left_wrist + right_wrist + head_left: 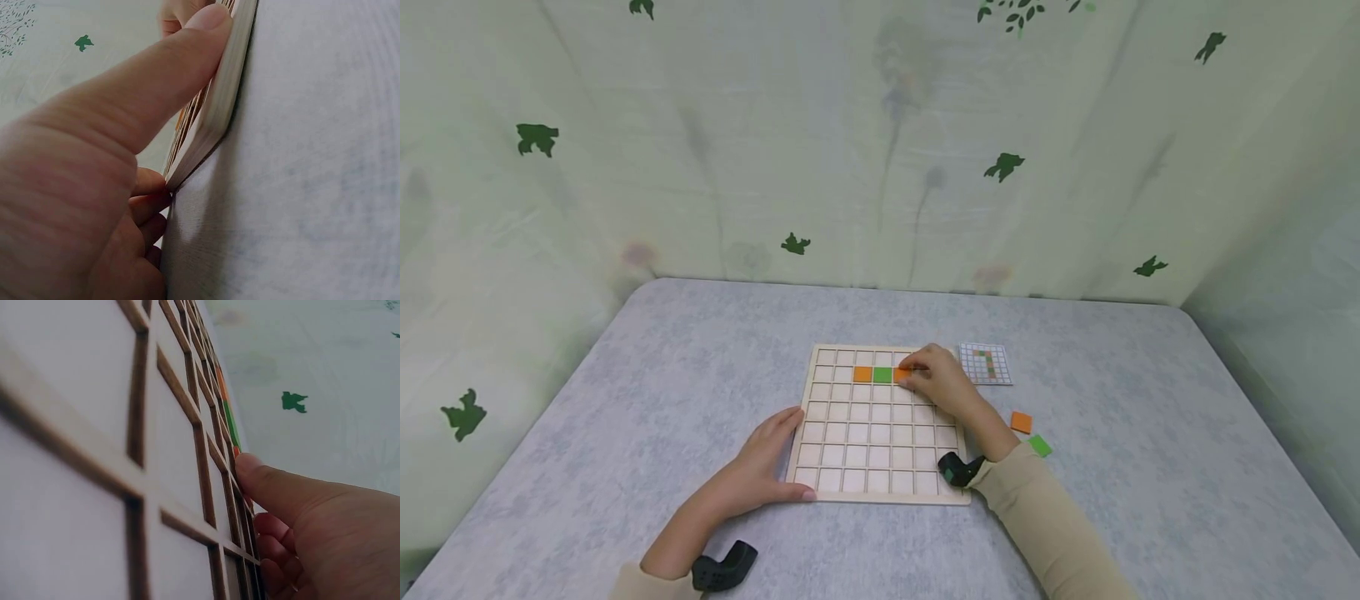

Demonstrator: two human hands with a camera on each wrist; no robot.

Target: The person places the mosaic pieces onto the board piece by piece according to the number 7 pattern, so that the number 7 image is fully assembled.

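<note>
"Fingers of the right hand, have they got hold of anything?"

"Yes, nearly closed: fingertips and thumb pinch an orange tile in the grid board, second row from the far edge."

"What's beside it?"

"Just left, a green tile, then a second orange tile, in neighbouring squares."

"And the left hand?"

"Spread wide, fingertips against the board's left edge, thumb on its near edge."

"Anything farther right?"

"A pattern card lies just beside the board, near its far right corner. Nearer, a loose orange tile and a loose green tile sit by the right sleeve."

"All on the grey table, with a pale sheet hanging behind."
</note>
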